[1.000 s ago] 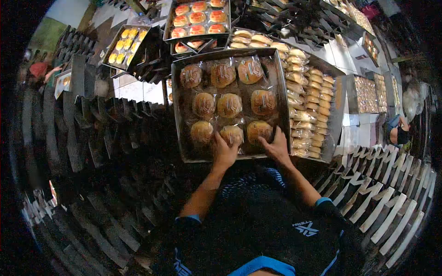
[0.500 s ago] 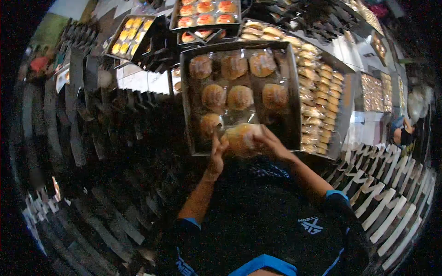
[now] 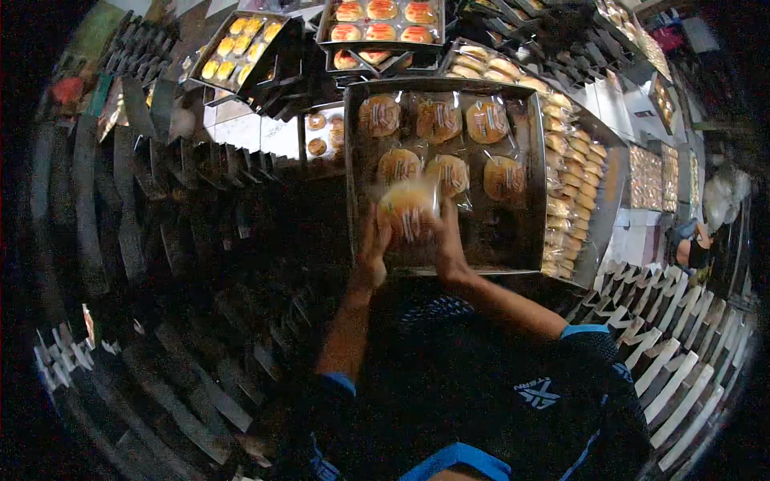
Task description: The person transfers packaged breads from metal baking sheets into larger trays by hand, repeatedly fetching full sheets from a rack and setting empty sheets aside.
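Note:
Between my two hands, over the front left of a dark tray (image 3: 525,264), I hold wrapped buns (image 3: 407,210), slightly blurred; how many are in the stack is hidden. My left hand (image 3: 371,250) presses on their left side, and my right hand (image 3: 449,244) on their right side. Behind them in the tray lie several wrapped round buns, with a row of three at the back (image 3: 439,120) and another at the right (image 3: 504,178). The front right part of the tray shows its bare bottom.
A box of small packed breads (image 3: 573,180) adjoins the tray's right side. Behind stand trays of red-topped buns (image 3: 381,32) and yellow-topped buns (image 3: 241,50). Stacked dark trays (image 3: 144,216) line the left, more stacks (image 3: 666,361) the right. Another person (image 3: 694,244) is at far right.
The front row of buns has left the tray bottom and is now gathered between my hands, which have risen and drawn together. The view has shifted, so the tray appears farther right.

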Demonstrator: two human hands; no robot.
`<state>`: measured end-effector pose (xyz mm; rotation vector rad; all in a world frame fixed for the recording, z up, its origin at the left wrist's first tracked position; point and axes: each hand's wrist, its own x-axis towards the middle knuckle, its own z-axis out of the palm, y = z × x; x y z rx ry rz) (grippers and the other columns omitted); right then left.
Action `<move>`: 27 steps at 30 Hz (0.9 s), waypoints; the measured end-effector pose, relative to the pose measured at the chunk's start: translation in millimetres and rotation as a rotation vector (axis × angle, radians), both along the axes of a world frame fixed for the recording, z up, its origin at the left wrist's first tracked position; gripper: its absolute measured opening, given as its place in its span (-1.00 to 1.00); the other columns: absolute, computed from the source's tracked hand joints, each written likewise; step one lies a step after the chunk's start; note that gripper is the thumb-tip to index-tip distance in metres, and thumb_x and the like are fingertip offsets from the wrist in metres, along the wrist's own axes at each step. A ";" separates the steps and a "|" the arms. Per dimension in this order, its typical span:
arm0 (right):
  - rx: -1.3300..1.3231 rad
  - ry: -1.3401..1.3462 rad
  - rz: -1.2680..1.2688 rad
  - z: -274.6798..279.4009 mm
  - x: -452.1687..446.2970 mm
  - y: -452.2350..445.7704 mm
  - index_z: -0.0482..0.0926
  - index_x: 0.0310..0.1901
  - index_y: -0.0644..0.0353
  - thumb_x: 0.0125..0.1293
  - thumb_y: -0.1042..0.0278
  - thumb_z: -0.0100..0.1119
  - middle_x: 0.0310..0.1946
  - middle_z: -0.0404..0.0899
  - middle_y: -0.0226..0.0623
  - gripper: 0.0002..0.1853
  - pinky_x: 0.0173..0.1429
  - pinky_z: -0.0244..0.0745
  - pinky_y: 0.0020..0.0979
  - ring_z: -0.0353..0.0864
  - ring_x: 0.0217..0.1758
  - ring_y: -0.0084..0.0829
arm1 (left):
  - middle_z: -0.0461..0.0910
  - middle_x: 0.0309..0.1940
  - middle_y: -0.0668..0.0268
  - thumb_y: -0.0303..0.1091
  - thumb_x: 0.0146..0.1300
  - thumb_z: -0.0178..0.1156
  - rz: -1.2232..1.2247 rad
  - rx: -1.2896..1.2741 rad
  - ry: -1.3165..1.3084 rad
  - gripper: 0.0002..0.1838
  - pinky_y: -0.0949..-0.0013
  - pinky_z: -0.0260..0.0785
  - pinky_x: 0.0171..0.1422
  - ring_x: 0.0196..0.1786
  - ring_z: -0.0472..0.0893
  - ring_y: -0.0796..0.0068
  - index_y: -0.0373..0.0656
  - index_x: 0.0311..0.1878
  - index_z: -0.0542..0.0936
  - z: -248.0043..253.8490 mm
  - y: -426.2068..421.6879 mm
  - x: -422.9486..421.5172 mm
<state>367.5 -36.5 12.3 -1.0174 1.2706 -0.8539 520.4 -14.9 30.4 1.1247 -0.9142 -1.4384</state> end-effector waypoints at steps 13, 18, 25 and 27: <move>0.026 0.240 0.092 -30.3 30.3 -85.7 -0.18 0.39 0.29 0.19 -0.13 0.14 0.33 -0.01 0.14 -0.02 0.41 0.02 -0.07 0.04 0.37 0.08 | 0.26 0.30 0.20 0.05 0.39 -0.20 -0.084 0.212 0.083 -0.37 0.27 -0.07 0.46 0.35 0.21 0.33 -0.26 0.33 0.24 -74.8 -64.8 46.1; 0.108 -0.144 0.088 5.2 -28.5 -64.7 -0.21 0.42 0.21 0.27 -0.07 0.04 0.39 -0.12 0.02 -0.10 0.41 0.06 -0.11 0.06 0.39 -0.06 | 0.42 0.15 0.23 -0.05 0.41 -0.19 0.010 0.187 0.274 -0.47 0.25 0.11 0.35 0.23 0.36 0.38 -0.28 0.25 0.34 22.9 -57.1 -16.6; 0.278 -0.163 0.135 72.5 -90.6 -90.6 0.04 0.39 0.09 0.31 -0.03 -0.06 0.37 0.04 -0.14 -0.30 0.38 0.13 -0.23 0.13 0.38 -0.22 | 0.40 0.19 0.21 -0.01 0.36 -0.12 0.274 0.288 0.413 -0.47 0.22 0.22 0.32 0.20 0.42 0.30 -0.21 0.22 0.39 22.9 -67.5 -95.9; 0.457 -0.143 0.078 100.9 -90.0 -95.6 0.20 0.34 0.05 0.28 0.04 -0.01 0.36 0.10 -0.13 -0.38 0.39 0.12 -0.26 0.16 0.37 -0.25 | 0.38 0.20 0.21 0.01 0.35 -0.11 0.312 0.360 0.487 -0.44 0.22 0.22 0.32 0.21 0.40 0.30 -0.20 0.24 0.36 9.8 -70.9 -102.8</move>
